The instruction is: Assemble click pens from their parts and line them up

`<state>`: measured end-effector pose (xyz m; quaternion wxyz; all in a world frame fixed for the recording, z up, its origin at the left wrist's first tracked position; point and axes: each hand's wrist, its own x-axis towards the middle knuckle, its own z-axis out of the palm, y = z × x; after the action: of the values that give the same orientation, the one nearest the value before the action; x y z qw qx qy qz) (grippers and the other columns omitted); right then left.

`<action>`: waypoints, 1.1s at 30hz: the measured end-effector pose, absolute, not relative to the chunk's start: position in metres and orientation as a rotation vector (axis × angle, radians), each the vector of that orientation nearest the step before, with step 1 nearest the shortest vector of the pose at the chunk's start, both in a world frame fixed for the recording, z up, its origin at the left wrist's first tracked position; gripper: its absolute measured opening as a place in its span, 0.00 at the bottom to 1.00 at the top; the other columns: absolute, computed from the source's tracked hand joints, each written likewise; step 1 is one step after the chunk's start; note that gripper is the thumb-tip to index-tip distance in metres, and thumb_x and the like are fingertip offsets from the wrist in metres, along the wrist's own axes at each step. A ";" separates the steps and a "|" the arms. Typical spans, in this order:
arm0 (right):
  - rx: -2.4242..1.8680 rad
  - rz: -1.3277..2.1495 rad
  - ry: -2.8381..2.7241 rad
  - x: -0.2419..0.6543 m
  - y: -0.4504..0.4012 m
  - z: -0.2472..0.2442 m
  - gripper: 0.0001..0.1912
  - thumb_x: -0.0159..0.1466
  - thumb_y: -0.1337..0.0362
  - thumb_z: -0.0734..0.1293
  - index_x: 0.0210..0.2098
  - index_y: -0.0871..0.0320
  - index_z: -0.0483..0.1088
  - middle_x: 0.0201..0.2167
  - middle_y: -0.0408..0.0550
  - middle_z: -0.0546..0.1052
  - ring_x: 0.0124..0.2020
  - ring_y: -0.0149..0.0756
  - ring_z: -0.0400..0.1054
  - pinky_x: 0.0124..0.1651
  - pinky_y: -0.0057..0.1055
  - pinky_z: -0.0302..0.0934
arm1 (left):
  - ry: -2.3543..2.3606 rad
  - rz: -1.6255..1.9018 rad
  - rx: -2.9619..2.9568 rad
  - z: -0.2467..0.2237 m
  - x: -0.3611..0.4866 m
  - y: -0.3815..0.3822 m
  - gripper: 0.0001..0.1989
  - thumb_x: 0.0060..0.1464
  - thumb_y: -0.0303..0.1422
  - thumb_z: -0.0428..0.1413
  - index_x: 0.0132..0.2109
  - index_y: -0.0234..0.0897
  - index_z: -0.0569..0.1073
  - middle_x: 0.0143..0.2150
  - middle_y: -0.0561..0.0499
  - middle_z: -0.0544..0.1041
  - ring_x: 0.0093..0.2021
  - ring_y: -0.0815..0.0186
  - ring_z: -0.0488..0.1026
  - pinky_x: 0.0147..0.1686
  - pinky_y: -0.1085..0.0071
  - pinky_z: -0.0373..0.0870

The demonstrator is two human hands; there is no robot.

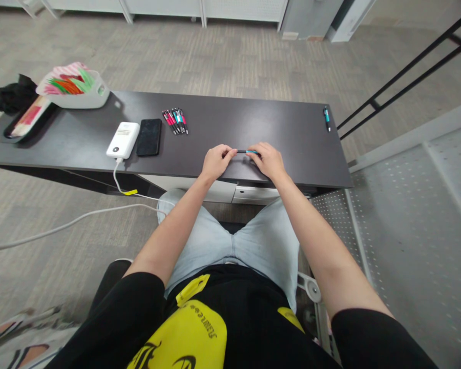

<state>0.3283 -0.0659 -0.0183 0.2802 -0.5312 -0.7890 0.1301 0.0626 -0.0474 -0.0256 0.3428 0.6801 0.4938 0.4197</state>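
Note:
Between my two hands, just above the dark desk (230, 115), a blue and black pen (243, 151) lies level. My left hand (217, 160) pinches its black end between thumb and fingertips. On its blue part my right hand (268, 160) is closed, the fingers covering much of the barrel. Left of my hands lies a row of several pens (175, 121) in red, black and blue. A single blue and black pen (327, 119) rests near the desk's right edge.
A black phone (149, 137) and a white power bank (123, 140) with a cable lie on the left. Farther left stand a white basket (94, 92) of colourful items, a dark tray (30, 120) and a black bundle (13, 96). Perforated panels (418, 220) flank the right side.

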 end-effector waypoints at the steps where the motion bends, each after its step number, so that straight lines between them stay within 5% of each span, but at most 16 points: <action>1: -1.426 0.357 -2.120 0.328 -0.065 -0.019 0.30 0.91 0.35 0.62 0.55 0.46 0.89 0.55 0.61 0.92 0.59 0.64 0.83 0.67 0.56 0.78 | 1.288 1.099 1.765 -0.025 0.063 -0.047 0.13 0.74 0.40 0.72 0.36 0.47 0.87 0.41 0.47 0.91 0.44 0.52 0.85 0.53 0.56 0.80; 10: -1.451 0.414 -2.108 0.328 -0.064 -0.016 0.22 0.89 0.43 0.66 0.54 0.47 0.87 0.58 0.60 0.93 0.61 0.65 0.83 0.70 0.59 0.78 | 1.222 1.117 1.757 -0.021 0.063 -0.049 0.07 0.70 0.37 0.72 0.39 0.47 0.88 0.45 0.48 0.93 0.45 0.54 0.85 0.55 0.57 0.82; 17: -1.451 0.361 -2.118 0.328 -0.068 -0.014 0.27 0.90 0.36 0.63 0.55 0.46 0.86 0.56 0.60 0.90 0.58 0.63 0.80 0.68 0.56 0.77 | 1.276 1.116 1.778 -0.028 0.064 -0.047 0.18 0.79 0.46 0.69 0.38 0.48 0.86 0.42 0.47 0.93 0.46 0.51 0.86 0.55 0.56 0.79; 33: -1.428 0.419 -2.147 0.330 -0.061 -0.020 0.25 0.91 0.40 0.64 0.55 0.46 0.89 0.57 0.59 0.93 0.61 0.65 0.82 0.69 0.59 0.78 | 1.264 1.086 1.816 -0.026 0.063 -0.046 0.13 0.73 0.39 0.74 0.36 0.49 0.86 0.43 0.46 0.91 0.48 0.48 0.83 0.60 0.51 0.79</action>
<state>0.3298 -0.0611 -0.0203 0.2616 -0.5275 -0.7933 0.1550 0.0630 -0.0465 -0.0255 0.3320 0.6949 0.4839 0.4156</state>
